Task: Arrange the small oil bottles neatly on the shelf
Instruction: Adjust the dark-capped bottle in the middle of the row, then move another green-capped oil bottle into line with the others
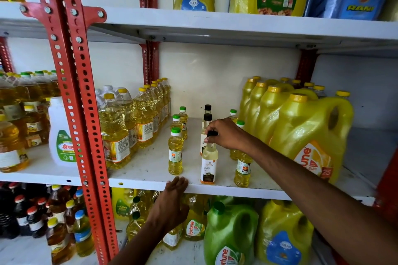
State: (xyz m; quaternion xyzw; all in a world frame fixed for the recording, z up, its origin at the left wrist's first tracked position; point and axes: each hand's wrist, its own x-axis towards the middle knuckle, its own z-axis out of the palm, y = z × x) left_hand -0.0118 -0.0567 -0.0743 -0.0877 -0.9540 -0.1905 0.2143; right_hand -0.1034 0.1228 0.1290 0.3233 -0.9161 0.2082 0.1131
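Your right hand (226,134) pinches the black cap of a pale oil bottle (208,164) standing near the front edge of the white shelf (237,190). Your left hand (172,202) rests flat and empty against that edge. Small green-capped bottles (175,150) stand in a row to the left. Keep the bottle upright, slide it gently, and line its label up with the neighbours.

White shelf boards (237,26) sit on red perforated steel uprights (73,92). Behind them runs a plain white wall (215,75). The light is bright and even.
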